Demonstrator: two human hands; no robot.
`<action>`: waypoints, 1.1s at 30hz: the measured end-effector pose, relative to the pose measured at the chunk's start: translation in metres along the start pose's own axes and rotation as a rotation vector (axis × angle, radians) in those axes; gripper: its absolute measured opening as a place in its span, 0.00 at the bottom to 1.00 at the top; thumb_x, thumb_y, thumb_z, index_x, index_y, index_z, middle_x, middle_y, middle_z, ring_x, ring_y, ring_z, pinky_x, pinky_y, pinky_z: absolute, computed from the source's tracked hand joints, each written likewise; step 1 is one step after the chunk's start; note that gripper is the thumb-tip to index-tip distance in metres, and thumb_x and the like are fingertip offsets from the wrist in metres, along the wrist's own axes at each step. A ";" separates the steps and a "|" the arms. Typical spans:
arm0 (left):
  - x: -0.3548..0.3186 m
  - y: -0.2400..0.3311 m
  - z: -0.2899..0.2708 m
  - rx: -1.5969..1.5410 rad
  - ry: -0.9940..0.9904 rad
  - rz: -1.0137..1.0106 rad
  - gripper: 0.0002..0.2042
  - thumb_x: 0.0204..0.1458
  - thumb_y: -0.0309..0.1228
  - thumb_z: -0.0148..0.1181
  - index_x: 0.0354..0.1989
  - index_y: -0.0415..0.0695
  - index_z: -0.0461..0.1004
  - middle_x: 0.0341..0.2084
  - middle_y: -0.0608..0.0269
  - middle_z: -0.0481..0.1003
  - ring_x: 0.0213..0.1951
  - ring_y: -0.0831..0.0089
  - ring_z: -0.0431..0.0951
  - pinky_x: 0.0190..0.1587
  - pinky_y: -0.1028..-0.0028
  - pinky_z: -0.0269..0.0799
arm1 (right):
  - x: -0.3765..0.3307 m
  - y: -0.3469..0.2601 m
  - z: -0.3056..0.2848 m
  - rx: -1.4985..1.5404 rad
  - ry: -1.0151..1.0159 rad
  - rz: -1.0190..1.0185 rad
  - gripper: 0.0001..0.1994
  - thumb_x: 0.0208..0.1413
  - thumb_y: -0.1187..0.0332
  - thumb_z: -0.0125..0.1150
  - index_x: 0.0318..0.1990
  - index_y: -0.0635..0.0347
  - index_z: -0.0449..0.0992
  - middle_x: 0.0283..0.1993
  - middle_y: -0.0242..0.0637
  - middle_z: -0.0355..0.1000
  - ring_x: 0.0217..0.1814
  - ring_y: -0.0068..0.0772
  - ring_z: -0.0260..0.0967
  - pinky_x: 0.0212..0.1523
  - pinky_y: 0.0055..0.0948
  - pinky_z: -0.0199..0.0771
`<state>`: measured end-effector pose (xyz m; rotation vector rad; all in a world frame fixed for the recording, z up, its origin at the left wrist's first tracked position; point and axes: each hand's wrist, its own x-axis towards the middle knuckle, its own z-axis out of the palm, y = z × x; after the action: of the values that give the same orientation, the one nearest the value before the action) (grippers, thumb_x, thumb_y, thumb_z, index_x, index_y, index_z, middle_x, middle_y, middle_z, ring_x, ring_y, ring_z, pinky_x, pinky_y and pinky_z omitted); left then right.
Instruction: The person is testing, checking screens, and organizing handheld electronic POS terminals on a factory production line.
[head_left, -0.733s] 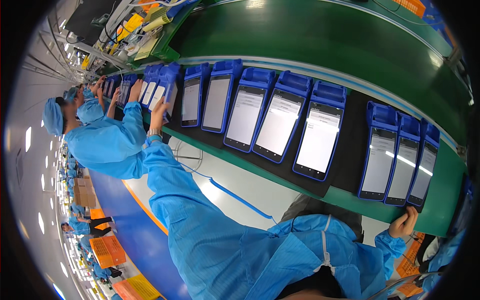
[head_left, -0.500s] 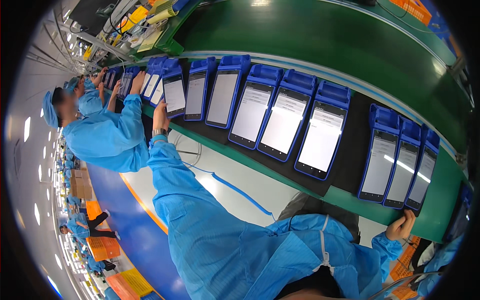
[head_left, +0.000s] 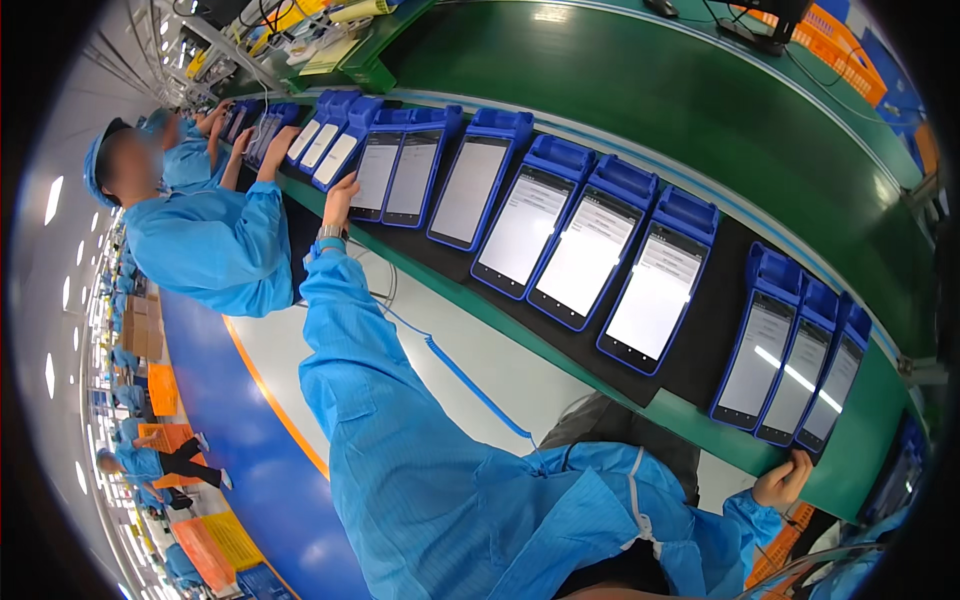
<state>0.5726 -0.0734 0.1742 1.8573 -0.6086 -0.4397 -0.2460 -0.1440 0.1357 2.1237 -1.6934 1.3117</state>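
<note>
Along the black mat (head_left: 690, 350) lies a row of blue handheld terminals (head_left: 590, 255), screens lit. At the mat's far left end the left hand (head_left: 340, 200) touches the lower edge of one terminal (head_left: 378, 170), fingers loosely extended. At the mat's right end the right hand (head_left: 783, 480) curls over the green bench edge (head_left: 840, 470), just below the last terminals. A co-worker (head_left: 200, 240) leans beside the left end.
</note>
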 end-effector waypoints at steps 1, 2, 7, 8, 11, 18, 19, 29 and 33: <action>0.001 -0.002 0.001 0.034 0.016 0.038 0.20 0.47 0.27 0.51 0.51 0.36 0.65 0.47 0.55 0.69 0.51 0.68 0.65 0.54 0.76 0.53 | 0.000 0.000 0.000 -0.022 -0.001 -0.013 0.08 0.48 0.82 0.42 0.31 0.71 0.70 0.34 0.46 0.67 0.34 0.39 0.66 0.33 0.28 0.68; -0.001 -0.006 0.000 0.020 0.019 0.101 0.19 0.47 0.26 0.49 0.49 0.35 0.67 0.45 0.55 0.70 0.49 0.68 0.67 0.52 0.77 0.57 | 0.000 0.001 0.000 -0.043 -0.002 -0.026 0.08 0.48 0.82 0.42 0.31 0.71 0.70 0.34 0.46 0.67 0.34 0.39 0.66 0.33 0.28 0.68; -0.020 -0.018 0.004 -0.339 0.079 0.059 0.20 0.46 0.23 0.41 0.50 0.34 0.66 0.47 0.55 0.68 0.50 0.69 0.67 0.52 0.77 0.58 | 0.002 -0.001 0.001 -0.047 -0.005 -0.006 0.08 0.48 0.82 0.42 0.31 0.71 0.70 0.34 0.46 0.68 0.33 0.40 0.66 0.34 0.28 0.68; -0.023 -0.021 0.005 -0.363 0.068 0.112 0.22 0.44 0.23 0.39 0.50 0.33 0.65 0.49 0.54 0.67 0.51 0.69 0.66 0.53 0.78 0.57 | 0.003 -0.002 0.001 -0.050 -0.007 -0.005 0.08 0.48 0.82 0.42 0.31 0.71 0.70 0.34 0.46 0.68 0.33 0.40 0.66 0.35 0.29 0.68; -0.030 -0.022 0.006 -0.318 0.064 0.206 0.27 0.37 0.20 0.39 0.52 0.32 0.64 0.51 0.52 0.65 0.54 0.66 0.63 0.56 0.77 0.53 | 0.005 -0.008 0.002 -0.054 0.028 -0.012 0.08 0.45 0.83 0.42 0.30 0.71 0.70 0.33 0.46 0.68 0.32 0.40 0.67 0.33 0.30 0.68; -0.039 -0.013 0.015 -0.314 0.077 0.170 0.28 0.34 0.19 0.39 0.51 0.32 0.64 0.52 0.50 0.63 0.56 0.63 0.60 0.58 0.75 0.50 | 0.005 -0.007 0.002 -0.047 0.022 -0.006 0.09 0.45 0.83 0.41 0.30 0.71 0.71 0.33 0.45 0.68 0.31 0.39 0.67 0.32 0.27 0.68; -0.040 -0.013 0.014 -0.309 0.079 0.179 0.28 0.35 0.20 0.39 0.51 0.32 0.64 0.52 0.51 0.63 0.56 0.63 0.60 0.58 0.75 0.49 | 0.004 -0.007 0.002 -0.049 0.030 -0.014 0.09 0.46 0.83 0.41 0.30 0.71 0.71 0.33 0.45 0.68 0.31 0.38 0.67 0.31 0.27 0.68; -0.033 -0.008 0.015 -0.268 0.087 0.132 0.21 0.49 0.30 0.37 0.51 0.37 0.66 0.52 0.56 0.64 0.54 0.67 0.62 0.57 0.75 0.50 | 0.004 -0.008 0.002 -0.039 0.021 0.012 0.09 0.46 0.83 0.41 0.30 0.71 0.71 0.33 0.44 0.68 0.31 0.36 0.66 0.30 0.25 0.67; -0.015 -0.005 0.002 -0.234 0.036 -0.016 0.21 0.52 0.37 0.40 0.52 0.39 0.65 0.50 0.58 0.66 0.51 0.69 0.64 0.55 0.75 0.52 | 0.004 -0.004 0.005 -0.041 0.028 -0.017 0.09 0.46 0.83 0.41 0.30 0.71 0.70 0.33 0.45 0.68 0.31 0.36 0.66 0.30 0.25 0.67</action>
<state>0.5600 -0.0644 0.1690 1.6443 -0.4959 -0.4668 -0.2398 -0.1480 0.1375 2.0829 -1.6732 1.2848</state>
